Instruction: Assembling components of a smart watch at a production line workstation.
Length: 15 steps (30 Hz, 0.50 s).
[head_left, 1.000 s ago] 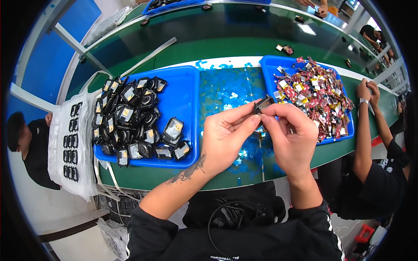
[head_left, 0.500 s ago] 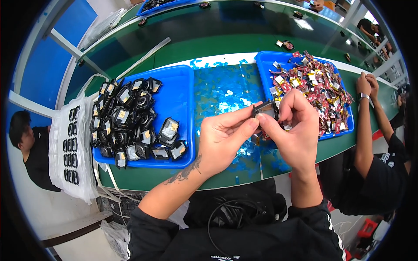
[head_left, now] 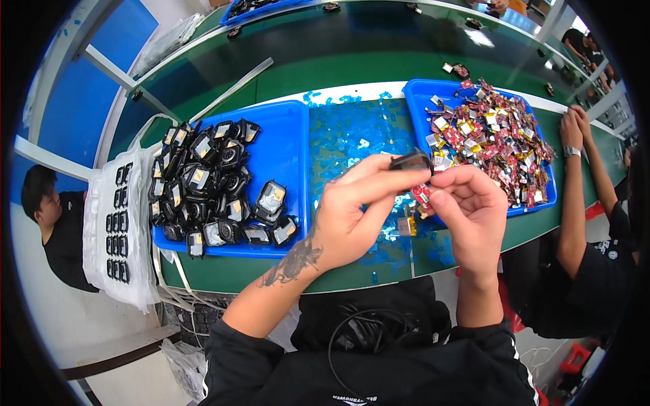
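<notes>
My left hand (head_left: pixel 355 213) pinches a small black component (head_left: pixel 411 161) between thumb and fingers, held above the green bench. My right hand (head_left: pixel 467 206) is curled beside it, fingertips touching a small red-and-gold part (head_left: pixel 421 194) just under the black component. A blue tray (head_left: pixel 288 152) on the left holds many black components, some with gold faces. Another blue tray (head_left: pixel 414 91) on the right is heaped with small red and gold parts.
Blue film scraps (head_left: pixel 352 135) litter the bench between the trays. A white rack of black parts (head_left: pixel 118 223) hangs at the bench's left end. Another person's arms (head_left: pixel 575 183) rest on the bench at right; a seated person (head_left: pixel 57 223) is at far left.
Both hands have lifted slightly toward me with the black component. The right hand has shifted from gripping the component's end to working under it at the red-and-gold part.
</notes>
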Each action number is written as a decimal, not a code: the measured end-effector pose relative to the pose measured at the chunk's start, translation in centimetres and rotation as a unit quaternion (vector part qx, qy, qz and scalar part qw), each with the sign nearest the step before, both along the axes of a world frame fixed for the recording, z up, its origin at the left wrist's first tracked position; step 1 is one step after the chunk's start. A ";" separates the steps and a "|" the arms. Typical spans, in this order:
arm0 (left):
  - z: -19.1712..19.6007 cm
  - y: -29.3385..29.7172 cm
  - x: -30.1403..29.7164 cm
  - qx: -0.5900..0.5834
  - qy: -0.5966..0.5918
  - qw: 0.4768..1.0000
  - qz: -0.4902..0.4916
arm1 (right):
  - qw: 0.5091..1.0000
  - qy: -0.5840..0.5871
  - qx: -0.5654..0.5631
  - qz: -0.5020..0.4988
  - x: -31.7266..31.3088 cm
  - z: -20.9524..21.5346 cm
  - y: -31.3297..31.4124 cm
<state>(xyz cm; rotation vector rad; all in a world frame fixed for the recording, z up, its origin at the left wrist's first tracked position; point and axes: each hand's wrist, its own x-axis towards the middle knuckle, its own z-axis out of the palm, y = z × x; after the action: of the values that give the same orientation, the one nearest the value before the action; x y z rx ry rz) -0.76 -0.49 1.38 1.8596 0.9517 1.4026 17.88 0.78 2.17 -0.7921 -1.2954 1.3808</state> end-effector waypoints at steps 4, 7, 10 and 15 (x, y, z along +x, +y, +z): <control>0.7 -0.4 0.4 0.009 0.037 0.999 0.028 | 0.999 0.015 -0.030 0.029 0.6 0.0 0.2; 0.3 -0.4 0.3 0.015 0.058 0.997 0.053 | 0.993 0.028 -0.102 0.045 0.9 0.0 0.1; 0.3 -0.5 0.3 0.017 0.067 0.996 0.054 | 0.994 0.046 -0.052 0.084 1.1 -0.2 0.0; 0.4 -0.4 -0.1 0.021 0.081 0.996 0.037 | 0.995 0.018 -0.031 0.098 1.7 0.1 0.4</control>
<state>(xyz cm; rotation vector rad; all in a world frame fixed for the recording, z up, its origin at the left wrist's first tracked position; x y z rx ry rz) -0.87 -0.89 1.82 2.0123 1.0883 1.3412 19.61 1.18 2.31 -0.6922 -1.3361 1.5908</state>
